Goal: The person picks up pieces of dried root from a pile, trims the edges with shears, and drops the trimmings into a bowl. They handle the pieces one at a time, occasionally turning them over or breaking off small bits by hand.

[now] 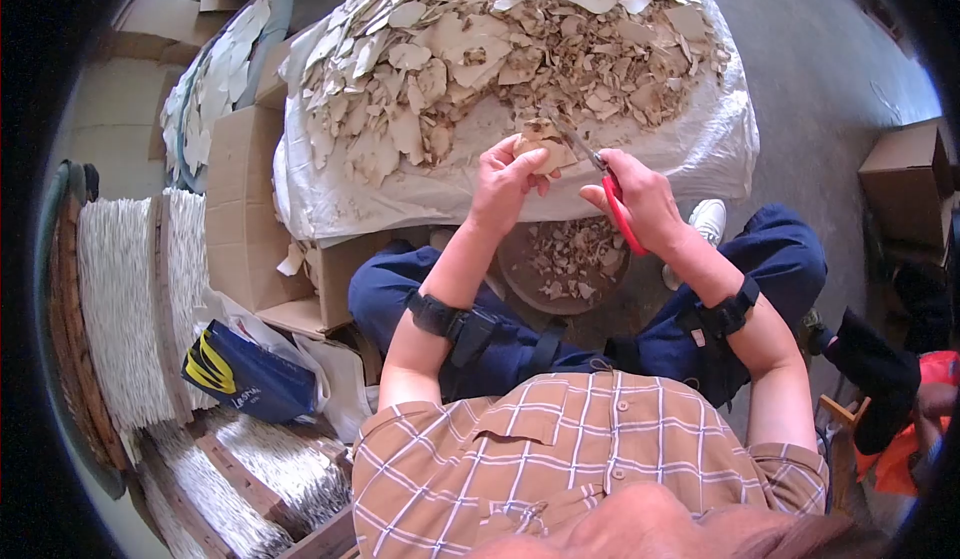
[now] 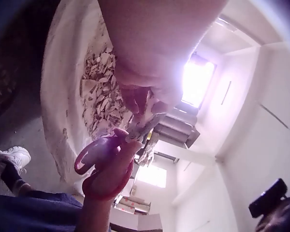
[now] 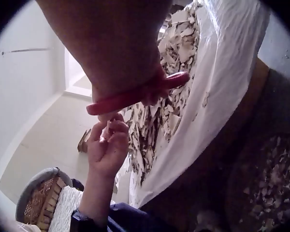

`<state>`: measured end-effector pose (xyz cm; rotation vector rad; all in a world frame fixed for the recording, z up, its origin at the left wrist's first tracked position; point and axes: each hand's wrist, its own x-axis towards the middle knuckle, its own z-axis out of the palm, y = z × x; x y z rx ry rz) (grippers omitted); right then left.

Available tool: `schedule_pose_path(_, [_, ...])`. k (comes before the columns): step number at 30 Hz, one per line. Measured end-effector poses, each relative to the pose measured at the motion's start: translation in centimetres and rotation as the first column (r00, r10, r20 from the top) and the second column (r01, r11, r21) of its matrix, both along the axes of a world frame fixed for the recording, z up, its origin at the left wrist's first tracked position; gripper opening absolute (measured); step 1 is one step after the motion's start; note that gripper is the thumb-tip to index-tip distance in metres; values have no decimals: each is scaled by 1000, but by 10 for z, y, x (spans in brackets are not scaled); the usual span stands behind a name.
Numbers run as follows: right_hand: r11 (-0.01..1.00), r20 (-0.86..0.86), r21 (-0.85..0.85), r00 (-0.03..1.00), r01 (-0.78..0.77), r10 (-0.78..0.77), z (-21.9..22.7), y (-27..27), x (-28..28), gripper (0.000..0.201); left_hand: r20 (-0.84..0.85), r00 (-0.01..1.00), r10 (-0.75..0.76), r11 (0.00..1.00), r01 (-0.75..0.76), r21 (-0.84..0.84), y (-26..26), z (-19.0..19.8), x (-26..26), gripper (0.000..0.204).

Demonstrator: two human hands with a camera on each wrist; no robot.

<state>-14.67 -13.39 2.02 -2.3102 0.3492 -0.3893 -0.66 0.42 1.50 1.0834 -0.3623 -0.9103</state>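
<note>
My left hand (image 1: 505, 184) pinches a thin, pale flat piece (image 1: 550, 151) with a brown, ragged edge between thumb and fingers, just over the near side of the covered table. Red-handled scissors (image 1: 622, 221) are gripped in my right hand (image 1: 645, 199), fingers through the loops. Their metal blades (image 1: 580, 145) point up and left, right at the edge of the pale piece. In the left wrist view the red loops (image 2: 108, 192) wrap round the right hand. The right wrist view shows the red handle (image 3: 130, 98) while the right hand hides the blades.
A white sheet (image 1: 690, 174) covers the table, heaped with pale flat pieces (image 1: 400, 109) and brown scraps (image 1: 620, 69). Below its near edge, between the knees, a round basin (image 1: 520, 284) holds scraps. Cardboard boxes (image 1: 240, 209), stacked white sheets (image 1: 115, 299) and a blue bag (image 1: 250, 374) stand left.
</note>
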Motion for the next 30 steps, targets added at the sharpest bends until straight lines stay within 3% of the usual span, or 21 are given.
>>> schedule_pose_path(5, [983,54,-179,998,-33,44,6,-5,-2,48,89,996,-27,999,24,42,3,-2,0,15])
schedule_pose_path(7, [980,28,-194,998,-52,58,11,-6,-4,48,208,974,-86,992,65,110,4,0,-1,18])
schedule_pose_path(12, [962,68,-262,993,-74,95,13,-7,-6,47,217,972,-86,990,58,131,6,-1,1,18])
schedule_pose_path(14, [961,-26,-259,995,-101,97,15,-7,-7,47,224,971,-85,989,54,141,7,0,3,18])
schedule_pose_path(16, [965,-14,-233,993,-121,121,12,-8,-7,46,232,959,-161,973,116,199,8,8,6,18])
schedule_pose_path(25, [976,-89,-173,989,-129,115,-7,-3,-7,39,125,974,-190,963,160,218,12,7,8,19])
schedule_pose_path(28, [993,-124,-90,990,-83,71,-1,-4,-7,39,31,987,-155,973,148,176,9,5,9,20])
schedule_pose_path(30, [994,-31,-110,999,15,-18,0,-5,-6,41,-19,991,-132,980,133,148,8,3,10,21])
